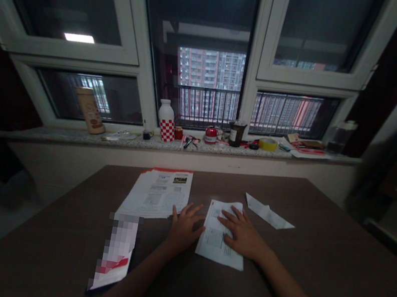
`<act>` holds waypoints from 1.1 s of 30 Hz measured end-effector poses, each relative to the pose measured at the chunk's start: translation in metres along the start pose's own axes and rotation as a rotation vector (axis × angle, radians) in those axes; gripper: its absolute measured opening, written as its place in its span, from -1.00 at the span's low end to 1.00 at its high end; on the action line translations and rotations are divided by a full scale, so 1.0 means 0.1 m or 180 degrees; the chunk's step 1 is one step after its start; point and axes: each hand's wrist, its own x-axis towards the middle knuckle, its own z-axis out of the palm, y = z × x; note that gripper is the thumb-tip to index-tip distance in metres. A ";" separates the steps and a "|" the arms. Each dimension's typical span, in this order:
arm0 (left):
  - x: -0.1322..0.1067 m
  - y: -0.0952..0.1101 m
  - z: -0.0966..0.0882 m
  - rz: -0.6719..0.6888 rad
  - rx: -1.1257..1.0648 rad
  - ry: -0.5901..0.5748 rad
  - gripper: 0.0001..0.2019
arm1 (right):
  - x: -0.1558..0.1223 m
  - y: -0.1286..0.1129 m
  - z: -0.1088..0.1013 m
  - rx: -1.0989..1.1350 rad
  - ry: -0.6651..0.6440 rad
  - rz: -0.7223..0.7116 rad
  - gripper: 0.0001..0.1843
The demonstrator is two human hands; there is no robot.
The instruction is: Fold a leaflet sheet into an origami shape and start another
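A printed sheet of paper (212, 252), seemingly folded, lies on the dark table in front of me. My right hand (243, 233) rests flat on its right half with the fingers spread. At the sheet's left edge is my left hand (185, 228), also spread, its thumb by the paper's border and its other fingers on the tabletop. Just beyond the left hand lies a stack of printed sheets (160, 195) with an orange edge at the top. A narrow folded paper strip (269, 213) sits to the right of my right hand.
Near my left forearm lies a partly blurred flat item (115, 256) in white and red. Along the windowsill (131, 143) stand a checkered bottle (167, 120), a tan tumbler (89, 111), a dark cup (236, 133) and a yellow tape roll (267, 144). The table (300, 267) ends before the sill.
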 end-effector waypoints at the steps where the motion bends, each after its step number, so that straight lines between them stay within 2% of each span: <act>1: 0.00 0.00 0.00 0.0006 0.0022 0.0000 -0.69 | 0.00 0.00 0.00 -0.0002 -0.0004 0.0003 -0.35; 33: 0.00 0.00 0.00 0.0021 0.0074 0.0063 -0.73 | 0.00 0.00 0.01 0.0014 0.0020 0.0026 -0.36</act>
